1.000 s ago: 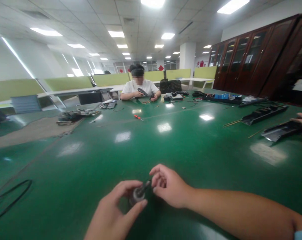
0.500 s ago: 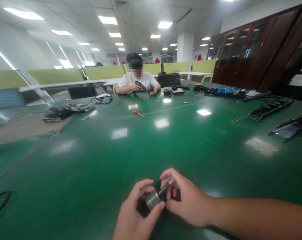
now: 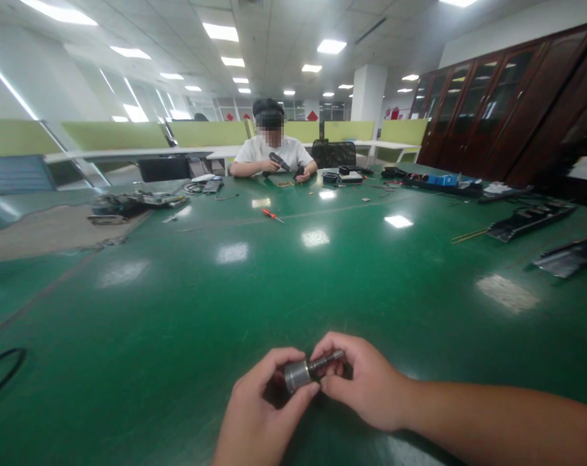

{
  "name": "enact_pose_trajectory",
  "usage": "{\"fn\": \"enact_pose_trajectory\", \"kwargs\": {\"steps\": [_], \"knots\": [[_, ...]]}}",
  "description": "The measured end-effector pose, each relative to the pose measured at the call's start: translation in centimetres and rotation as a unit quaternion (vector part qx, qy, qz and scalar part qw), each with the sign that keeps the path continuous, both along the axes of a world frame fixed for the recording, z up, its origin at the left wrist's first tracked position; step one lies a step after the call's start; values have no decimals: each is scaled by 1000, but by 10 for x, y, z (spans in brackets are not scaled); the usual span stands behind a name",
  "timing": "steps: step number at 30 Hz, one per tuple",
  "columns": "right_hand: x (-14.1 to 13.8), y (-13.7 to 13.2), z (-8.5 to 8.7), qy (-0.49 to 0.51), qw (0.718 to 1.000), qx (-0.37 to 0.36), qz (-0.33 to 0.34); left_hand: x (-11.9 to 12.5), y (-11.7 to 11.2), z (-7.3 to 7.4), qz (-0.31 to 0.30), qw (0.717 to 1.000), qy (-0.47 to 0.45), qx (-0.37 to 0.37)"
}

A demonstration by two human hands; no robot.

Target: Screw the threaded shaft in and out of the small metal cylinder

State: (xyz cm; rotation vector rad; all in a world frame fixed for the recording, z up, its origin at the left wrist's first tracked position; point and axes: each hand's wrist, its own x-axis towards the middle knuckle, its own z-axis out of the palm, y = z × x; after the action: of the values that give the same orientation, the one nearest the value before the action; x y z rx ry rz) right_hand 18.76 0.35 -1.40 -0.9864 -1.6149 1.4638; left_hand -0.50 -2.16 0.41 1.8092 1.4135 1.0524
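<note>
Bright ceiling glare; warped edges

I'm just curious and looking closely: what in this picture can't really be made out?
- Metal part, head view: its underside is hidden by the left hand and right hand.
- Black cable: cut off by the left edge.
- Tool held by the person opposite: too small to identify.

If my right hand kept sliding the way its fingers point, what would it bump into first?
Probably the left hand. The right hand points leftward along the small metal cylinder with a shaft, which both hands pinch, so the left fingers sit directly ahead, almost touching.
</note>
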Motion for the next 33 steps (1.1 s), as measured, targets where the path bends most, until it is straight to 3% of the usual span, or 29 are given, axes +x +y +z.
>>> {"fn": "enact_pose_trajectory", "kwargs": {"steps": [22, 33], "knots": [[1, -2, 5, 21, 1000, 16, 6, -3, 1, -6, 7, 1000, 7, 18], [1, -1, 4, 55, 998, -21, 19, -2, -1, -2, 15, 1000, 12, 21]]}}
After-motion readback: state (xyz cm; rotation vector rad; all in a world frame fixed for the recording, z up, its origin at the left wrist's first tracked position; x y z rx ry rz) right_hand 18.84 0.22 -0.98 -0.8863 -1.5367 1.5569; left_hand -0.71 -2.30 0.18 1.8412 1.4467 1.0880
